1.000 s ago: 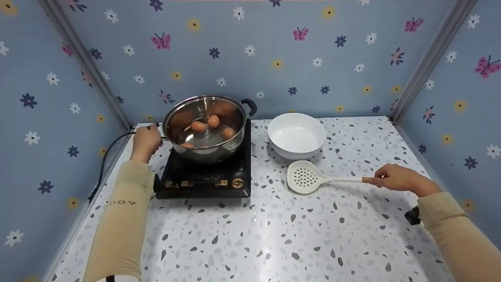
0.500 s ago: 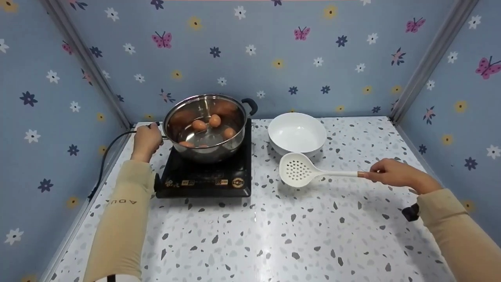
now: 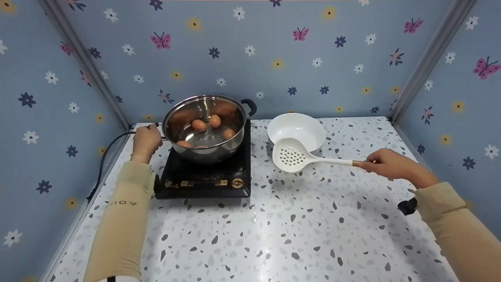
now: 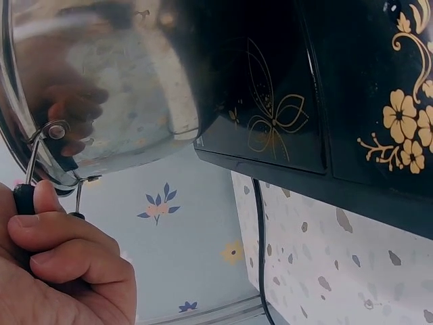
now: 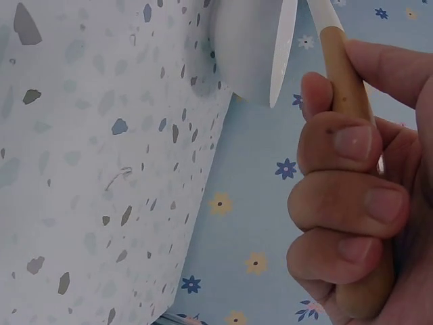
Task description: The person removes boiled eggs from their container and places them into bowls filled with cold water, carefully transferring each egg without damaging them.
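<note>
Head view: gripping pot [image 3: 213,153] with left hand [image 3: 146,141], pot at three o'clock; holding skimmer [image 3: 332,161] with right hand [image 3: 389,163], scoop [image 3: 290,156] at nine. Left wrist: curled closely round black handle [image 4: 24,200]. Right wrist: wrapped round wooden handle [image 5: 347,78], bowl [image 5: 250,51] at eleven.

Kitchen-like booth: pot [image 3: 211,154] on cooktop [image 3: 205,174], flower-patterned panel walls [image 3: 258,74].

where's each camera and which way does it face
Head: on the head, facing forward and down at pot, bowl, skimmer; left hand, right hand, sleeves show.
Left wrist: worn there, facing pot and cooktop; left hand shows.
Right wrist: worn there, facing bowl and skimmer handle; right hand shows.
Head and left wrist share pot and cooktop.
</note>
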Action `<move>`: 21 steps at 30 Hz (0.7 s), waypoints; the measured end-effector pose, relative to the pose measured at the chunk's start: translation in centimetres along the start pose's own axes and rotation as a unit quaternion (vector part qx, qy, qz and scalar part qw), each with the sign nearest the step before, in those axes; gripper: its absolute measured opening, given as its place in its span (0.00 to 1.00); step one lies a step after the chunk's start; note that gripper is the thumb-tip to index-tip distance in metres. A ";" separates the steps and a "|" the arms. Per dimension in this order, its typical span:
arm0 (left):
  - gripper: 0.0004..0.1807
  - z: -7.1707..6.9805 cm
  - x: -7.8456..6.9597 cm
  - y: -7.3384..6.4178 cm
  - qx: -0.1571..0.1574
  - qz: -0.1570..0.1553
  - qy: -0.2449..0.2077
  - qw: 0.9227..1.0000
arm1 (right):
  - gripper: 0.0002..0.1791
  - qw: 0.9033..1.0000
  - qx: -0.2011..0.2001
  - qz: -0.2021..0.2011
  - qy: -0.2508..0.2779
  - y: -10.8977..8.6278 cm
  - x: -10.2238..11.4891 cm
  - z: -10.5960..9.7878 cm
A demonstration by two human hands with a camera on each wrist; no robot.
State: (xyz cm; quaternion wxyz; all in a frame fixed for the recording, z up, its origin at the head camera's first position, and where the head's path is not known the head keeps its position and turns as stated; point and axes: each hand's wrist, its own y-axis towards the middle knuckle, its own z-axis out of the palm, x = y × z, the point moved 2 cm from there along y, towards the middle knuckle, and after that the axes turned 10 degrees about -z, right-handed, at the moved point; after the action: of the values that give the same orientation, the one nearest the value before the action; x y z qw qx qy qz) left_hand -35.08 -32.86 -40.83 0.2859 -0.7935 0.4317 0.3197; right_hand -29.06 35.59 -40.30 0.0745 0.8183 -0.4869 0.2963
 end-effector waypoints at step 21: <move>0.31 0.0 -0.1 -0.1 0.000 0.001 0.004 1.000 | 0.21 0.997 -0.056 0.016 -0.046 0.6 3.0 -1.5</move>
State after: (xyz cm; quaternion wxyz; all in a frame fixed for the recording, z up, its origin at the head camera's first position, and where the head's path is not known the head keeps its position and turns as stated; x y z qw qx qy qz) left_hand -34.97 -32.80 -40.74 0.2840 -0.7943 0.4338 0.3166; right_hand -29.16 33.66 -37.51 0.0925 0.8181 -0.5183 0.2315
